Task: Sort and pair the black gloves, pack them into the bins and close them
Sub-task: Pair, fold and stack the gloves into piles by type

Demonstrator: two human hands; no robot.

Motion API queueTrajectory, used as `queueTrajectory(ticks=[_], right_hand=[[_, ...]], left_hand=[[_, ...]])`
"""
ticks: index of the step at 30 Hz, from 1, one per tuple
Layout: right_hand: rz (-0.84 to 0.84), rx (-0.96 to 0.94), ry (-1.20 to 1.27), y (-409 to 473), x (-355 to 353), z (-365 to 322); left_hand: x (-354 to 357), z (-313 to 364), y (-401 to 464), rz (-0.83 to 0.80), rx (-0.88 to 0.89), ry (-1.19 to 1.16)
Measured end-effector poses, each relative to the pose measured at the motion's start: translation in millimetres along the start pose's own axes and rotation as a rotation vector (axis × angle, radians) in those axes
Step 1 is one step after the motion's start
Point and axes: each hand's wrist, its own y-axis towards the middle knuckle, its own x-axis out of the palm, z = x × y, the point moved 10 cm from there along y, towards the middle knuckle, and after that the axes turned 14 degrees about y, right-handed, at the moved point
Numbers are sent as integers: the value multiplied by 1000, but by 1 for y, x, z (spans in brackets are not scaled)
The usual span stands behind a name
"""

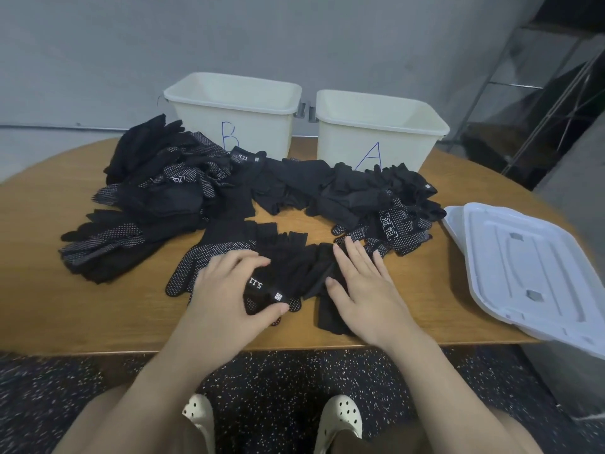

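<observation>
Several black gloves lie in a loose ring on the wooden table point(39, 306). A fingerless glove marked 5.11 point(288, 273) lies at the front on top of a dotted glove point(209, 253). My left hand point(226, 293) grips its cuff, thumb curled under the label. My right hand point(363, 290) presses flat on its right side, fingers straight. A mixed pile of gloves point(163, 178) sits at the back left, and dotted gloves with white characters point(393, 231) lie at the right. Two open cream bins stand behind, bin B point(235, 126) and bin A point(376, 139).
Two stacked white lids point(523, 273) lie at the table's right edge, partly overhanging it. A grey wall stands behind the bins and a metal rack point(540, 93) at the far right. Speckled dark floor and my two white clogs show below the table's front edge.
</observation>
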Motion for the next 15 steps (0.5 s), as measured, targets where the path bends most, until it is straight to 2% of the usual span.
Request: queueTrajectory(ticks=[7,12,15], right_hand=[[233,-168,133,-8,-22,-42],[246,-232,225,0,-16,-69],[151,-264,271,5,-12,-78]], left_hand=[[-4,-32,-5,-114,-92,61],[-9,-35,-4,-4,-150,-144],[-15,-33,-1,75,-133,-298]])
